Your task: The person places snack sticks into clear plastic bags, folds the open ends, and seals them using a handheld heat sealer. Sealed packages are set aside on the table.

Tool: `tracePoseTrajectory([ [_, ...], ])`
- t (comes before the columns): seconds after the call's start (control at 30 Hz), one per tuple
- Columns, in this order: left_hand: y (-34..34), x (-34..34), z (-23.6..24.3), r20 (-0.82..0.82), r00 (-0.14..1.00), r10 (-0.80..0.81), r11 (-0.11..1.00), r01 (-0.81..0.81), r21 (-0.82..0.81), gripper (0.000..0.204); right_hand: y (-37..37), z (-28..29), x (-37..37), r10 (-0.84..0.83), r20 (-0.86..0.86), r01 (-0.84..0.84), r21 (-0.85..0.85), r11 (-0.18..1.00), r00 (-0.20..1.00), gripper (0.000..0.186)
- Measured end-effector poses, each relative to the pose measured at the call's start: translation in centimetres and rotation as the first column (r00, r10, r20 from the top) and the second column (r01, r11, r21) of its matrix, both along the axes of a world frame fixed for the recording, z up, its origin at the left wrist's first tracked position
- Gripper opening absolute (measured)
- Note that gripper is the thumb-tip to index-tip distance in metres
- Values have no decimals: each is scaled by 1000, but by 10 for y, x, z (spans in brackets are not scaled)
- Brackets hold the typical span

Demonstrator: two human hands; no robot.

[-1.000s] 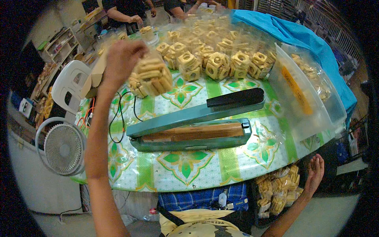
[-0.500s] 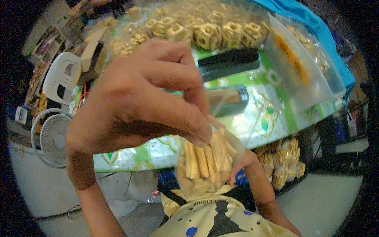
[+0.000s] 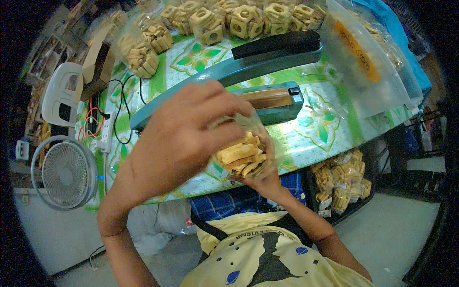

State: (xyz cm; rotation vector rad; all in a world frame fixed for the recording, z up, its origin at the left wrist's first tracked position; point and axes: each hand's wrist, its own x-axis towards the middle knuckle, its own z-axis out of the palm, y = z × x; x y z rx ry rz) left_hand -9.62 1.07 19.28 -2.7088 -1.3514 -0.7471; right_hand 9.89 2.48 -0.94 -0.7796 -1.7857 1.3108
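Note:
A clear plastic bag of yellow biscuit pieces [image 3: 243, 154] hangs over the near edge of the table, its mouth facing up. Underneath and along its right side, my right hand [image 3: 265, 185] is wrapped round the bag. My left hand [image 3: 179, 131], blurred by motion, reaches over the top with fingers curled at the bag's upper part; its fingertips are partly hidden. Just beyond both hands lies a teal heat sealer [image 3: 282, 112] with a brown strip, its long black-handled arm [image 3: 277, 44] raised behind. My left hand covers part of the sealer.
Several filled bags of biscuits [image 3: 246, 21] line the table's far side. A frosted plastic pouch with an orange label [image 3: 356, 62] stands at right. More bags [image 3: 342, 184] sit in a dark crate below. At left are a power strip [image 3: 106, 131], cables, a fan [image 3: 67, 174] and a white chair [image 3: 61, 93].
The bag has risen and tilted toward the sealer, and my right hand has moved up with it. My left hand has shifted down and slightly left. More of the table and sealer shows.

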Motion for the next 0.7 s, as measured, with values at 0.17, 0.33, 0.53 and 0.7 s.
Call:
tracePoseTrajectory([
  [0.17,-11,25,0,-168,985,47,928,-105,-358,19,-11,1,0,-57,121,34,180,983,991,115],
  [0.33,10,33,-29,-401,916,-10,935,-134,-330,7,-18,2,5,-6,153,-30,234,972,988,104],
  [0.53,13,44,-40,-416,906,76,903,-240,-358,7,-20,0,4,-6,177,-34,226,973,984,99],
  [0.7,2,22,-15,-383,922,56,926,-192,-326,13,-14,5,5,14,140,-46,231,972,990,100],
])
